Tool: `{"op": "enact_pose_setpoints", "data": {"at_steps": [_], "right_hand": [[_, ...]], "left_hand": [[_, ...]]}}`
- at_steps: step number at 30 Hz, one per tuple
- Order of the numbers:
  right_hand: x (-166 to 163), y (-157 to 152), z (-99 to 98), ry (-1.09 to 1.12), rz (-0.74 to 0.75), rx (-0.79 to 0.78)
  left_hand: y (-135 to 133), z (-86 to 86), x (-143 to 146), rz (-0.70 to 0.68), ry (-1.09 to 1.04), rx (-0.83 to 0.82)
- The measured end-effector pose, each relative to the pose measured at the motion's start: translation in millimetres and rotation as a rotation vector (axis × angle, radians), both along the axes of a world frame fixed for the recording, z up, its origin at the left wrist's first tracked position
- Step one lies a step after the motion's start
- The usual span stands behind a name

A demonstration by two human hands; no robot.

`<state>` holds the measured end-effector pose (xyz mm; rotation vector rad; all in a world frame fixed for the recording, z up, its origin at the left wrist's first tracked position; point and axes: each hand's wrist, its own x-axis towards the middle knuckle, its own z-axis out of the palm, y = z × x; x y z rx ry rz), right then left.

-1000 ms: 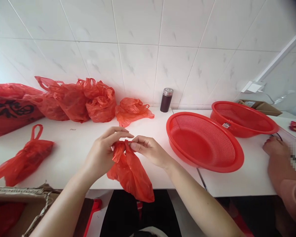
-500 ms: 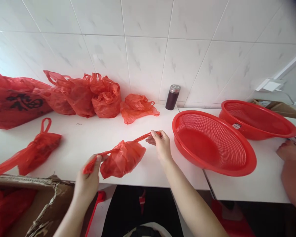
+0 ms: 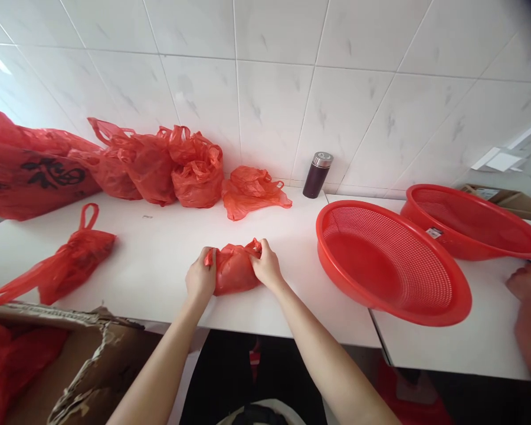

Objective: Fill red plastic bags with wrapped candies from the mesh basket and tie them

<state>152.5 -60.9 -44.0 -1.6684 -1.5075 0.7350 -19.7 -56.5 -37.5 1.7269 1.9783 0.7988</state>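
While the head camera looks down over the white table [image 3: 159,254], both hands of the person are busy with one small red plastic bag [image 3: 235,274]. This bag sits near the front edge of the table, between the two hands, and looks rounded and filled; what is inside, I cannot tell. The left hand [image 3: 200,276] grasps its left side, and a bit of red plastic comes out above the fingers. The right hand [image 3: 268,264] pinches the plastic at the upper right of the same bag, so both grips are closed on it.

To the left lies a tied red bag [image 3: 77,260] with one handle loop standing up, just behind an open cardboard box [image 3: 86,354] with torn edges. Along the tiled wall [image 3: 278,112] stand several filled red bags [image 3: 153,174], beside a large red bag with a black character [image 3: 48,177]. Next come a crumpled red bag [image 3: 252,192] and a dark tumbler with silver lid [image 3: 317,176]. On the right are two red plastic colanders, the nearer one [image 3: 367,262] partly overlapping the farther one [image 3: 473,221] in this view. A co-worker's hand [image 3: 528,283], blurred, is at the right edge.
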Motion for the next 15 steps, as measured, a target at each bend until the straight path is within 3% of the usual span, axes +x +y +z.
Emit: {"op": "enact_pose_setpoints", "data": {"at_steps": [8, 15], "right_hand": [[13.7, 32.6, -3.2, -0.108, -0.071, -0.138], [9.1, 46.0, -7.4, -0.237, -0.109, -0.156]], "left_hand": [[45.3, 4.3, -7.3, -0.101, 0.261, -0.212], [59.3, 1.1, -2.8, -0.097, 0.389, -0.215]]}}
